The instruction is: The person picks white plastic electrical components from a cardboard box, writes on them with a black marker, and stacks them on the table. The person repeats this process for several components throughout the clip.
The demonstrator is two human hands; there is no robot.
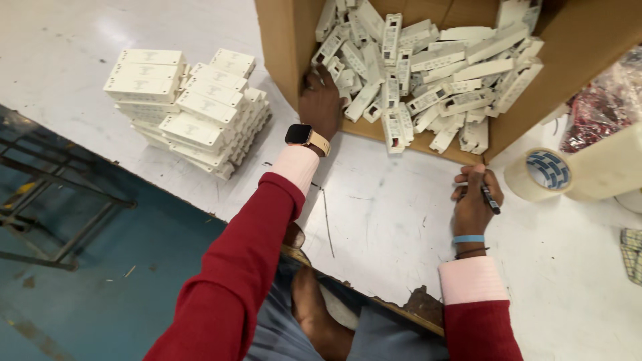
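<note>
Nearest the camera are your 2 red sleeves with pink cuffs, and below them your lap at the chipped table edge (374, 304). Your left arm runs up and forward, wrist bearing a watch (306, 137), and your left hand (321, 100) lies palm down at the mouth of the tipped cardboard box (277, 47), by its left wall. Its fingertips reach in among the white plastic housings (428, 73); whether they pinch 1 of them cannot be told, as the knuckles cover the tips.

Your right hand (473, 200) rests on the white table just below the box's lower right corner, fingers curled and grasping a dark pen (490, 198), a blue band on that wrist.

The housings lie in a loose heap inside the box, spilling to its front lip. A second, orderly stack of white cases (190, 110) stands on the table to the left, close to the table's left edge. Bare tabletop lies between your 2 hands and in front of the box. A roll of tape (545, 172) sits just right of your right hand.

The box's top, the red bag (598, 110) at right and a checked cloth (632, 251) are cut off by the frame.
</note>
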